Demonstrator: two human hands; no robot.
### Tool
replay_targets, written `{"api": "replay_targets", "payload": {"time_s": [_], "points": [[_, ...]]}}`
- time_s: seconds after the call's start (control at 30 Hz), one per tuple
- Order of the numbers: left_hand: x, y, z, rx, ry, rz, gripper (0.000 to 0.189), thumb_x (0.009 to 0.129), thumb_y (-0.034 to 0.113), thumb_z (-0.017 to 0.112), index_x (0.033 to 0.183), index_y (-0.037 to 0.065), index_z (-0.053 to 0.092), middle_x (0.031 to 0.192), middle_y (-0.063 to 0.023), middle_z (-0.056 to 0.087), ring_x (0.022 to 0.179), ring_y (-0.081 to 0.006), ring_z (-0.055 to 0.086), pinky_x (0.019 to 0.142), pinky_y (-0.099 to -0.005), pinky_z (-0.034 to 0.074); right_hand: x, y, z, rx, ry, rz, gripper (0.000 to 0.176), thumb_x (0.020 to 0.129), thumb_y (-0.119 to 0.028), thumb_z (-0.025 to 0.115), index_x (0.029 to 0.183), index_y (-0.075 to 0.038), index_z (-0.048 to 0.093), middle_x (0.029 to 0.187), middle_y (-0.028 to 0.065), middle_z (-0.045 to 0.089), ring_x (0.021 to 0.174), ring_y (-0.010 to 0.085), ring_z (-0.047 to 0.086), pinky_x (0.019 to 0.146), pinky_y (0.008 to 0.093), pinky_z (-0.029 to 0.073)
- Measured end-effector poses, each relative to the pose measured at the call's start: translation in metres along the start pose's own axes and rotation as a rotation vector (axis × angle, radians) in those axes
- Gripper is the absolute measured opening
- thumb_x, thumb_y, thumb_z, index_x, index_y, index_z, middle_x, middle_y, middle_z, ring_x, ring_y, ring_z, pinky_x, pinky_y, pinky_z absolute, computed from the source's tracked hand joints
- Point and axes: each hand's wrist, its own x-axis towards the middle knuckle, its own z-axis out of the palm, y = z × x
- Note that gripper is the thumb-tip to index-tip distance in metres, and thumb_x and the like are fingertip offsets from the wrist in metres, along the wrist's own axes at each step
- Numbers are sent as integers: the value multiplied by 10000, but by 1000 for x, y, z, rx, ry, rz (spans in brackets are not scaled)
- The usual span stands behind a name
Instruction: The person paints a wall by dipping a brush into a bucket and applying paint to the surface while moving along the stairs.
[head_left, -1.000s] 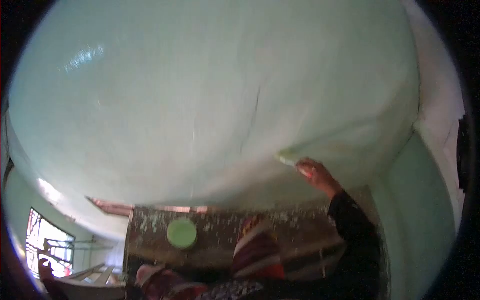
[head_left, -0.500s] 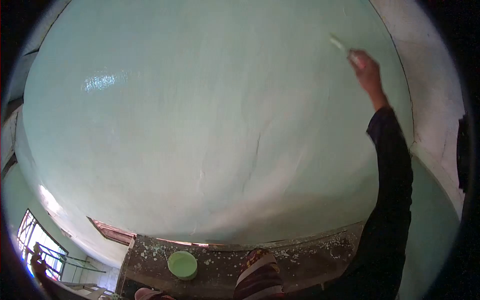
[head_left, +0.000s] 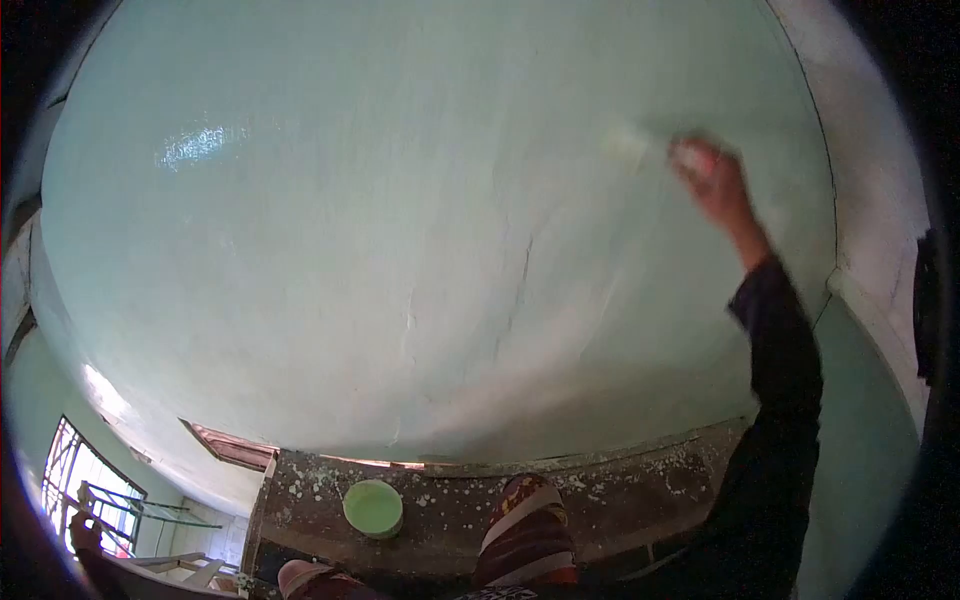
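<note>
High on the pale green wall (head_left: 400, 220), my right hand (head_left: 712, 185) is closed around a paintbrush (head_left: 632, 142). The brush's pale bristle end points left against the wall and is smeared by motion; a reddish part of it shows in my fingers. A dark hand shape, seemingly my left hand (head_left: 87, 532), shows at the lower left before the bright window. Its fingers are too dark to read. Below, a round tub (head_left: 373, 508) of light green paint stands on a paint-spattered plank surface, apart from both hands.
My knee in striped cloth (head_left: 528, 535) is over the brown, spattered platform (head_left: 450, 510). A barred window (head_left: 95, 485) and a green metal frame (head_left: 165, 512) are at lower left. A whitish side wall (head_left: 870, 170) meets the green wall at right. Cracks run down the wall's middle.
My right hand and the paintbrush have moved down and slightly left along the wall. The whole view has shifted slightly, so the tub appears a little higher and farther right.
</note>
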Motion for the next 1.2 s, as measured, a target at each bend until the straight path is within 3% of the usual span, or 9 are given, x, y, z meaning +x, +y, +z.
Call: {"api": "replay_targets", "payload": {"time_s": [0.1, 0.2, 0.4, 0.5, 0.7, 0.77, 0.9, 1.03, 1.2], "points": [[7, 20, 2, 12, 5, 51, 460, 778, 362, 677, 1161, 128, 575, 1109, -101, 626, 989, -256, 597, 878, -370, 453, 70, 17, -36, -255, 357, -323, 223, 842, -150, 619, 1053, -79, 619, 1038, 96, 640, 917, 267, 632, 797, 328, 494], [12, 37, 10, 11, 11, 91, 444, 778, 357, 675, 1143, 122, 580, 1100, -105, 626, 970, -260, 599, 861, -372, 457, 63, 10, -16, -292, 458, -272, 234, 845, -117, 600, 1076, -85, 604, 1041, 93, 637, 932, 269, 625, 812, 344, 489], [40, 71, 35, -17, 40, 170, 414, 778, 347, 672, 1107, 110, 589, 1080, -114, 626, 932, -266, 605, 829, -376, 467, -130, -59, 92, 15, -139, -220, 346, 666, 42, 598, 1000, -47, 615, 964, 122, 622, 920, 315, 600, 795, 394, 498], [53, 76, 35, -20, 61, 205, 399, 777, 341, 671, 1089, 104, 593, 1070, -119, 626, 914, -269, 607, 812, -378, 471, -149, -95, 90, 338, -412, -21, 254, 748, -40, 659, 998, -42, 614, 916, 123, 622, 856, 312, 610, 758, 368, 496], [65, 87, 26, -24, 92, 250, 371, 777, 331, 668, 1053, 92, 602, 1051, -127, 627, 876, -275, 612, 779, -382, 481, 19, -53, 40, 11, 32, -102, 256, 818, -191, 665, 1023, -42, 623, 981, 122, 659, 896, 234, 644, 800, 310, 488], [71, 95, 23, -24, 97, 270, 362, 777, 327, 667, 1041, 88, 605, 1044, -130, 627, 863, -277, 614, 769, -383, 484, 74, -37, 15, -212, 292, -405, 225, 846, -173, 632, 1038, -55, 625, 1038, 94, 649, 912, 240, 640, 797, 309, 490], [85, 114, 17, -31, 104, 309, 345, 776, 320, 665, 1017, 79, 611, 1031, -136, 627, 838, -281, 618, 747, -385, 490, 85, -44, 16, -312, 473, -357, 212, 841, -148, 626, 1039, -72, 621, 1047, 79, 636, 946, 253, 624, 817, 311, 483], [108, 142, 20, -62, 116, 346, 328, 776, 313, 663, 993, 71, 617, 1018, -142, 627, 813, -286, 621, 725, -388, 496, -63, -60, 103, -146, 35, -437, 333, 787, -29, 544, 1113, -87, 579, 1083, 134, 616, 1009, 311, 590, 906, 421, 456], [123, 172, 4, -97, 137, 355, 309, 776, 305, 661, 963, 61, 625, 1002, -149, 627, 782, -291, 625, 698, -391, 504, -145, -128, 114, 439, -620, -103, 225, 782, -48, 619, 1008, -43, 613, 955, 137, 627, 865, 329, 609, 774, 398, 507]]}}
